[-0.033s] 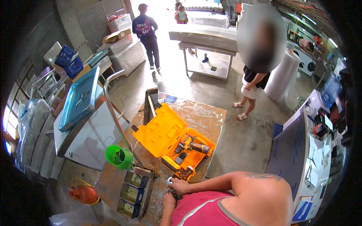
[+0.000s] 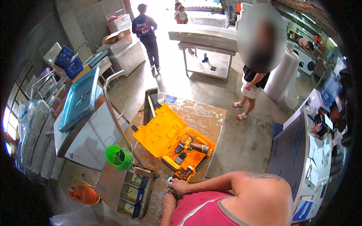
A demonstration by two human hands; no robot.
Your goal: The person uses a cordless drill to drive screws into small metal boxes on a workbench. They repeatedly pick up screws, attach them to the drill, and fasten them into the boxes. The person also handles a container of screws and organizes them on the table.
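Observation:
Close against the pink top, both of my hands meet over the near edge of the worn brown table (image 2: 203, 107). My right hand (image 2: 180, 186) is closed, and a small white piece (image 2: 169, 181) sticks out past its fingers. Just below it, my left hand (image 2: 169, 200) is curled beside a dark, clumped thing (image 2: 175, 195) whose kind I cannot make out. Beyond my hands lies an open orange tool case (image 2: 160, 132) with a cordless drill (image 2: 186, 144), a black battery (image 2: 181, 157) and a coiled dark cord (image 2: 184, 173) inside.
Left of my hands stand several small blue bins (image 2: 130, 194) and a green bucket (image 2: 119, 157). A bent metal tube (image 2: 109, 94) rises behind them. An orange tank (image 2: 83, 194) sits on the floor. One person (image 2: 256, 79) stands at right, another (image 2: 145, 34) near the doorway.

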